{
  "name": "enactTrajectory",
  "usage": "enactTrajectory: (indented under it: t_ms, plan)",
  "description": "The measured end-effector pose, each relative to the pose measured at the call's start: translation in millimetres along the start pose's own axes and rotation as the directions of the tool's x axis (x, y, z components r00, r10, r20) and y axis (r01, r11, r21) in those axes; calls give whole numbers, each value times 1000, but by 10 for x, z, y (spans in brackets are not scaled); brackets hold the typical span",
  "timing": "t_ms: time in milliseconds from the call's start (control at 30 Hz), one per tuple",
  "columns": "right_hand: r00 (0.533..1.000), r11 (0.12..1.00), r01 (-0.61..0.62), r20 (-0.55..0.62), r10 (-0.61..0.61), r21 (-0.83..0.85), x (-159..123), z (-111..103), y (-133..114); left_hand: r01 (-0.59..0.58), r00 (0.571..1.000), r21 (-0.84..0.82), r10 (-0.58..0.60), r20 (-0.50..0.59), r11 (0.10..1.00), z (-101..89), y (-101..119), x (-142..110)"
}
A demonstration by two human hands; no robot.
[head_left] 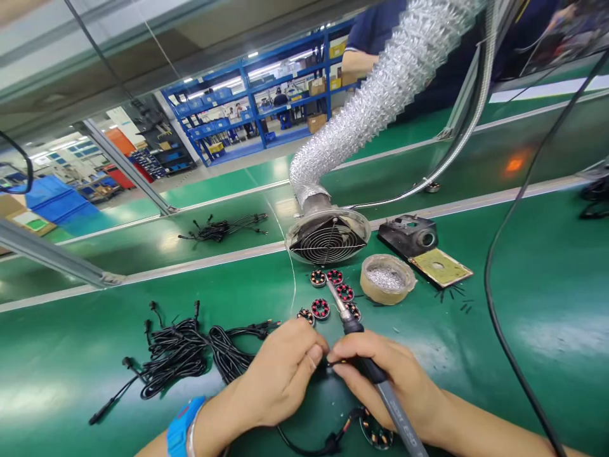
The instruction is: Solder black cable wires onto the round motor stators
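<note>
My right hand is closed around a soldering iron, whose metal tip points up and away over the small wound coil rings. The thumb and forefinger of that hand also come together at a small dark piece, partly hidden between both hands. My left hand meets it there with thumb and fingers pinched; what it holds is too hidden to name. Below, another coil ring has a black cable joined to it by short coloured wires. A bundle of black cables lies left of my left hand.
A round fume extractor with a silver duct stands behind the coil rings. To the right are a tub of metal bits, an iron stand and a yellow sponge. A black cord crosses the right side. A person's arm shows beyond.
</note>
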State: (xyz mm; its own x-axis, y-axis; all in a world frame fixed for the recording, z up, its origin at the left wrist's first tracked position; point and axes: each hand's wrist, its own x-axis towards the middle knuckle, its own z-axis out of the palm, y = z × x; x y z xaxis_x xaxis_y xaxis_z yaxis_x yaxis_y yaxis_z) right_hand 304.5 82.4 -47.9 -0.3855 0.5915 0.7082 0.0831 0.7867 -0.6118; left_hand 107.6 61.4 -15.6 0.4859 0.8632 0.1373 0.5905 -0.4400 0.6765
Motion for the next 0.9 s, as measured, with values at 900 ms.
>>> enactTrajectory:
  t_ms: [900]
  plan:
    - [937,922,-349,43,347,165,-42,79,-23,243,952,-650,-305,18,720,411,-121,-22]
